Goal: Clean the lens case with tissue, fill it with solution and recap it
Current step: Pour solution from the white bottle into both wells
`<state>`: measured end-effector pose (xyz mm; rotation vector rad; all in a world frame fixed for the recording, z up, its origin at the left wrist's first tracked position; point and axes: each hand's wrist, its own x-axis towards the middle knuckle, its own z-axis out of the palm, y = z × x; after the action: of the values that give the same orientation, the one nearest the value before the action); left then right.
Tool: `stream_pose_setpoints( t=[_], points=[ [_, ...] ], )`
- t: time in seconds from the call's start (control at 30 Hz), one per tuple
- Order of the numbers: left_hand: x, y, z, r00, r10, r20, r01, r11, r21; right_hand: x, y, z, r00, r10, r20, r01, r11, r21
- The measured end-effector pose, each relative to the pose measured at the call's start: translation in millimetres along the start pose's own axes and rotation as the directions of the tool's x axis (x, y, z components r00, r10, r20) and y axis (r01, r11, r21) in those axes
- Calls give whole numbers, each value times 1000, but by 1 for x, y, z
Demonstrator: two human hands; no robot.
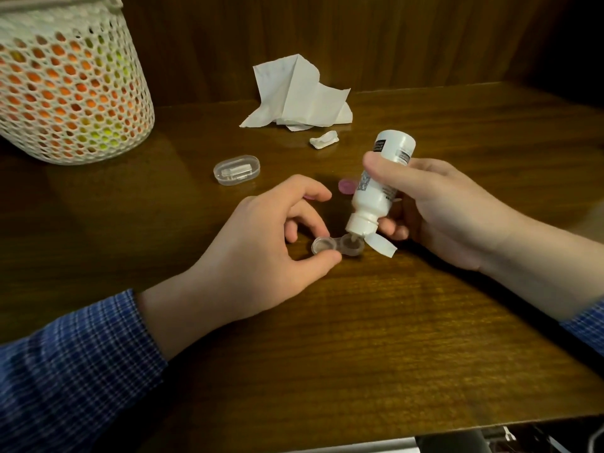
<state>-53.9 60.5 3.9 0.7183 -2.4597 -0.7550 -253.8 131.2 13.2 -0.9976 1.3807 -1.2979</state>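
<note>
Table [359, 338] of glossy dark wood grain against wood panelling carries crumpled tissue [299, 94], mesh basket [70, 89], clear twin-well lens case [336, 247] pinched by left hand [261, 253], right hand [444, 207] gripping inverted white bottle [379, 188] over its right well.

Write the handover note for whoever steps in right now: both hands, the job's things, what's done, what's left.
Left hand: fingers pinch the left well of the lens case, steadying it on the table.
Right hand: grips the solution bottle, tipped nozzle-down over the case's right well, flip cap open.
Pink caps are off, lying behind the hands. Used tissue sits at the back, with a small wad near it.
Done: wiping, apparently; case is open.
Left: finish filling the right well; left well's level can't be judged. Then screw both caps on and close the bottle.
</note>
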Motion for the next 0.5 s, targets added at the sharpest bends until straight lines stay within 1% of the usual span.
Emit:
stream_pose_setpoints(
  t=[0.13,0.5],
  points=[
    [0,0,0,1000,-30,-5,30,1000,-3,-3,1,2,999,-32,-20,32,999,-3],
    [-2,-3,-3,1000,-20,-12,20,1000,18,-4,3,3,994,-112,1,112,993,-25]
  ],
)
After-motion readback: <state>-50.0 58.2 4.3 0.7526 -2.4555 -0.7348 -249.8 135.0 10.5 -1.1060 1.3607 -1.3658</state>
